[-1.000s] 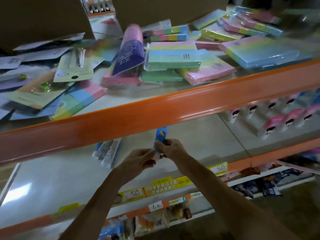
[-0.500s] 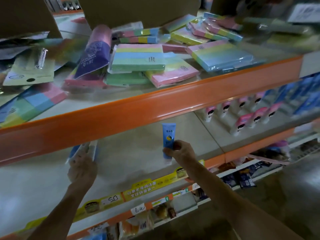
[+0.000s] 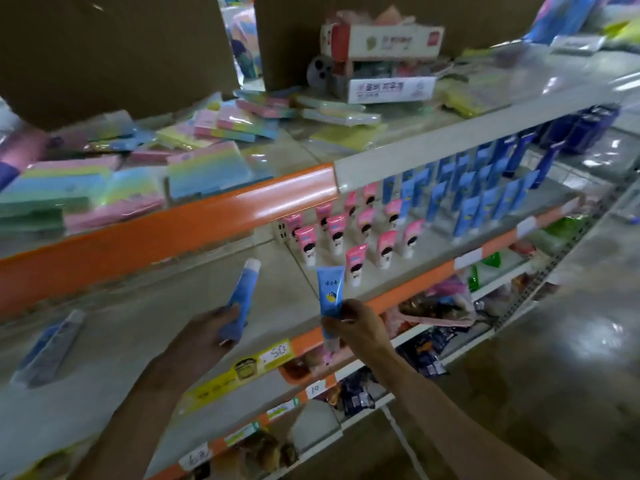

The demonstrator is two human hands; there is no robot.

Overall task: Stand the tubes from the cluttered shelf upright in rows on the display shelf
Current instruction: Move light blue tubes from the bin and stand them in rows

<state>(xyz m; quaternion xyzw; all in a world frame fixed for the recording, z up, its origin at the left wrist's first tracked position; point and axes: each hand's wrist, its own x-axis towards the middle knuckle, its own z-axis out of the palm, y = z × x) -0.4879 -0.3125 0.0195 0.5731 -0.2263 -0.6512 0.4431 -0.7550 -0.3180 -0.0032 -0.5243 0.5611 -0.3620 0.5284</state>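
We judge the job well along: pink tubes (image 3: 363,230) stand in rows on the display shelf (image 3: 273,244), and blue tubes (image 3: 485,188) stand in rows beyond them. Our right hand (image 3: 356,323) has its grip pinched on a fresh tube (image 3: 330,292), held upright just in front of the pink tubes. Our left hand (image 3: 207,327) has its grip curled round a second tube (image 3: 242,296), tilted, left of the pink tubes. Farther left, a lying tube (image 3: 48,348) is yet to be stood up.

Your view was dim, your left hand (image 3: 202,336) and right hand (image 3: 358,323) dark. Glare streaked the orange shelf edge (image 3: 242,216) above them and the floor (image 3: 571,358) beyond your right hand. Left of your left hand, everything smeared; shelf lines bowed.
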